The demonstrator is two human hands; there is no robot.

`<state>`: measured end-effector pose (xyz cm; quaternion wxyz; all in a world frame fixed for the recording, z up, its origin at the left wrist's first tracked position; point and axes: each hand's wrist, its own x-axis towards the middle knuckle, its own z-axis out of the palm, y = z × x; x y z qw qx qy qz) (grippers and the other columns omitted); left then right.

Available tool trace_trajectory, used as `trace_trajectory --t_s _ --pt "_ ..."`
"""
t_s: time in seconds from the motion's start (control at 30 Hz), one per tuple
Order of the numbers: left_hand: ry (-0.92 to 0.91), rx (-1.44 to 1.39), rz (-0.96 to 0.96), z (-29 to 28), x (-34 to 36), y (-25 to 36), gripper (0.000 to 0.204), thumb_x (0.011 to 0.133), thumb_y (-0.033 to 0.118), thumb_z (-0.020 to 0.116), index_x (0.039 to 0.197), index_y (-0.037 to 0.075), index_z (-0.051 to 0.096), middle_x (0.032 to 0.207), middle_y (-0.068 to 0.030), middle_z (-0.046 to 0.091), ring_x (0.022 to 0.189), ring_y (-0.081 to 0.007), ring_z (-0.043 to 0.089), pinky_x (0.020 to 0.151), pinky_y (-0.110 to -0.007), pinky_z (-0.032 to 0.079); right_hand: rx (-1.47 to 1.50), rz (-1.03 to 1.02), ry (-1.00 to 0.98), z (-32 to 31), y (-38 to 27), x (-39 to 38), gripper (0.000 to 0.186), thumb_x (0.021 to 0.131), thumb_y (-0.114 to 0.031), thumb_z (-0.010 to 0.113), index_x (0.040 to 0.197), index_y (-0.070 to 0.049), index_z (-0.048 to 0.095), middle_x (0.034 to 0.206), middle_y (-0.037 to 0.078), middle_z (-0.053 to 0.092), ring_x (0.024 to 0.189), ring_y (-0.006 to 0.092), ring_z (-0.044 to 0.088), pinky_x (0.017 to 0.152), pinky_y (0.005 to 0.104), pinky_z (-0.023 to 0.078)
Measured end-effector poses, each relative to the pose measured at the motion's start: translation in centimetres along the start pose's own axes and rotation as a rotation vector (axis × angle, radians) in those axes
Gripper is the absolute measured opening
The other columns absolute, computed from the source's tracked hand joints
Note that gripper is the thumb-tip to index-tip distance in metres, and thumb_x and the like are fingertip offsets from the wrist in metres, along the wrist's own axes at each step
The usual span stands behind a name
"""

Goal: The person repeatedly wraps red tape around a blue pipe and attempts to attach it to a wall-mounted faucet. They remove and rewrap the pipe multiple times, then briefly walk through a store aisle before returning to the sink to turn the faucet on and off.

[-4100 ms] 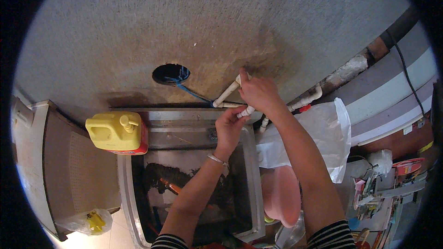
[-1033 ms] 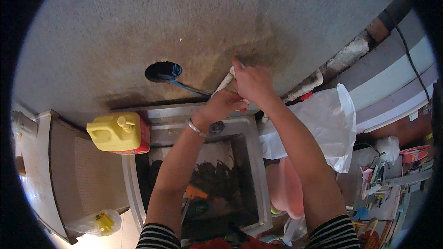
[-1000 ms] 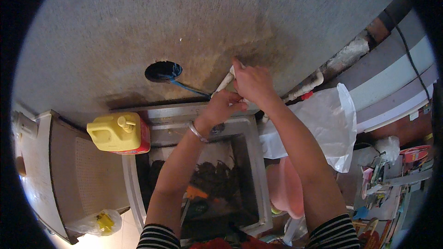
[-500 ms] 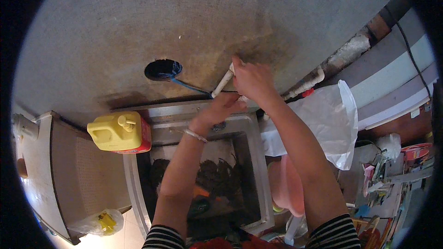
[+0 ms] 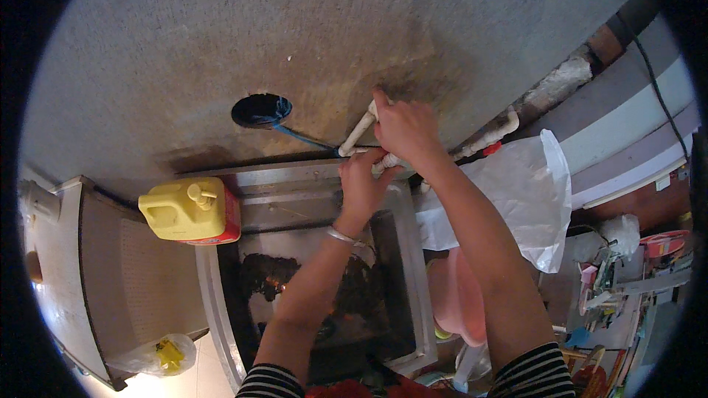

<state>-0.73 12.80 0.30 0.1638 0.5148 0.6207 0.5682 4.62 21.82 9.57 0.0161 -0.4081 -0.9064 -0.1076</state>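
Against the wall above the sink, a white plastic pipe (image 5: 358, 134) slants up toward my right hand. My right hand (image 5: 408, 130) is closed around the upper part of this pipework, its index finger stretched up along the wall; the palm hides what it covers. Just below, my left hand (image 5: 363, 179), with a pale bracelet at its wrist, is closed at a short, whitish pipe end (image 5: 386, 163) that juts out over the sink's back rim. A blue cord (image 5: 306, 138) runs from a dark wall hole (image 5: 262, 111) to the pipe's lower bend.
Below my arms is a metal sink (image 5: 422, 287) holding dark, clumped matter in its basin. A yellow jug (image 5: 182, 210) stands at its left back corner. On the right are a white plastic sheet (image 5: 509, 191), a pink basin (image 5: 457, 298) and crowded small items.
My left hand has shifted right and turned more upright, closing in on the short pipe end. My right hand stays at the pipe almost unmoved.
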Motion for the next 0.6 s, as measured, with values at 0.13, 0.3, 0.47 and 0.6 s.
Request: trace_trajectory --t_s 0.13,0.3,0.47,0.6 --pt "-0.647 -0.623 -0.129 -2.5 3.1 -2.1 0.018 0.083 0.015 0.060 0.095 0.002 0.063 0.081 -0.0049 0.064 0.081 -0.0133 0.058 0.075 -0.030 0.043 0.004 0.002 0.015 0.2 0.0 0.0 0.054 0.073 -0.021 0.061 0.121 -0.006 0.043 0.072 0.013 0.064 0.069 0.0310 0.063 0.064 0.0436 0.048" --pt "-0.733 -0.677 -0.199 -2.3 4.0 -1.9 0.019 0.082 0.015 0.061 0.095 0.002 0.063 0.082 -0.0046 0.064 0.079 -0.0158 0.059 0.075 -0.032 0.043 0.004 -0.027 0.046 0.1 0.2 0.0 0.055 0.072 -0.021 0.061 0.122 -0.006 0.043 0.071 0.014 0.064 0.069 0.0309 0.063 0.064 0.0431 0.048" --pt "0.023 0.245 0.274 -0.6 0.3 0.0 0.028 0.068 0.018 0.071 0.094 0.010 0.065 0.079 -0.0037 0.064 0.078 -0.0253 0.057 0.078 -0.042 0.037 -0.043 -0.005 0.023 0.3 0.1 0.1 0.054 0.072 -0.022 0.062 0.121 -0.006 0.043 0.071 0.013 0.064 0.069 0.0298 0.064 0.063 0.0422 0.048" --pt "0.179 0.247 0.115 0.5 -1.2 0.8 0.030 0.069 0.021 0.070 0.097 0.011 0.065 0.090 -0.0029 0.066 0.099 -0.0234 0.053 0.081 -0.044 0.034 -0.035 -0.018 0.050 -0.3 0.1 -0.2 0.056 0.072 -0.022 0.062 0.122 -0.007 0.043 0.071 0.013 0.064 0.068 0.0292 0.064 0.063 0.0415 0.048"
